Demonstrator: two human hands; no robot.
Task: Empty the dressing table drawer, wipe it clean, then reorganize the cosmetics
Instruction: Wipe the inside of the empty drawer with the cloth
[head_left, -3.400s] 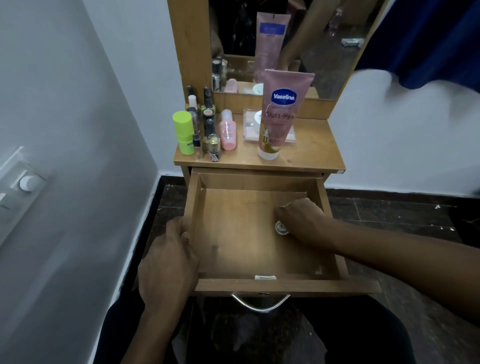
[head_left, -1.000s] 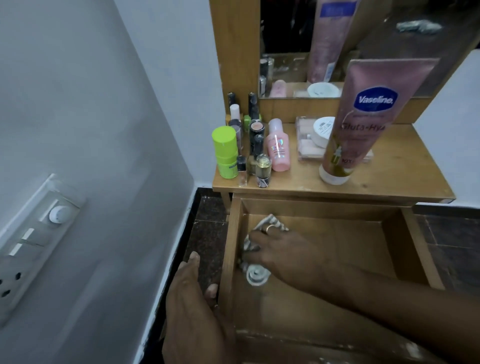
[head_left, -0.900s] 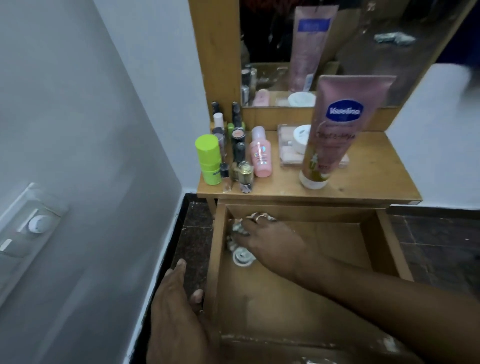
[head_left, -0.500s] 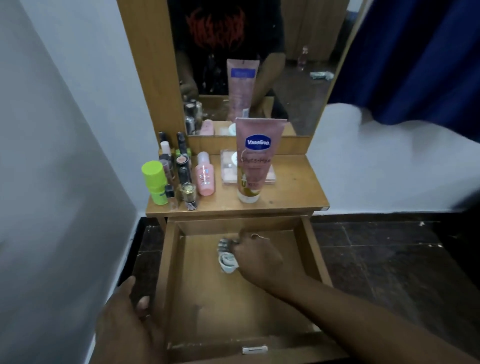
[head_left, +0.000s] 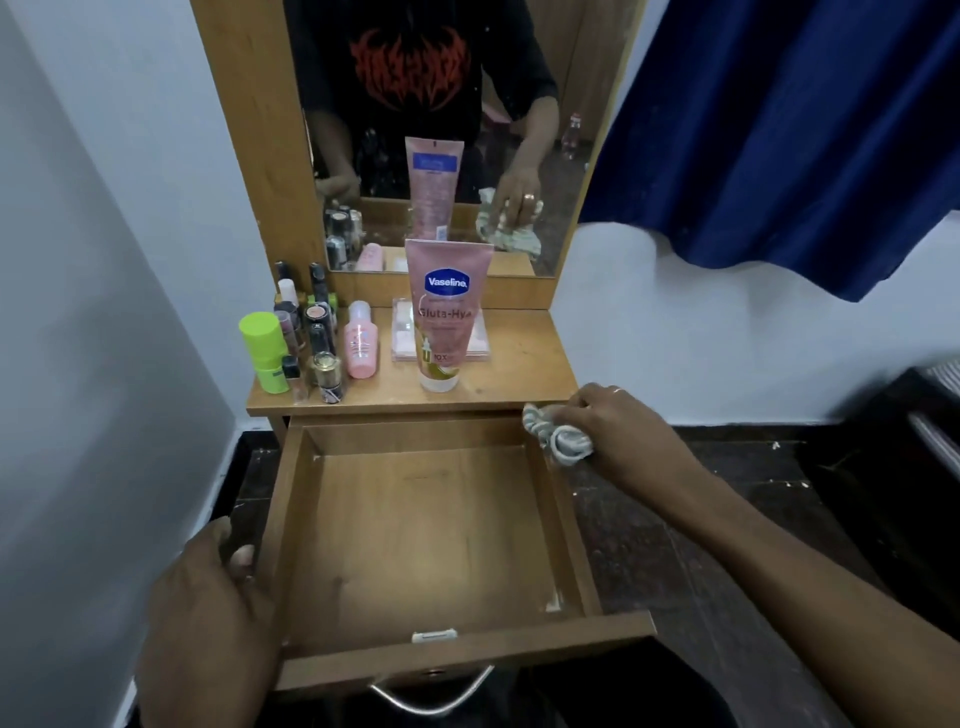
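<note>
The wooden drawer stands pulled out and holds nothing. My left hand grips its left wall near the front corner. My right hand is closed on a crumpled white striped cloth above the drawer's back right corner, by the tabletop edge. On the dressing table top stand a pink Vaseline tube, a small pink bottle, a green stick, a gold-capped bottle and several dark lipsticks and small bottles. A pink flat case lies behind the tube.
A mirror rises behind the table and reflects a person's torso and hands. A grey wall closes in on the left. A blue curtain hangs at the right. Dark tiled floor lies right of the drawer. The drawer's metal handle points toward me.
My right hand has lifted the cloth out of the drawer's middle and moved it to the back right corner. My left hand stays on the left wall. The view has pulled back.
</note>
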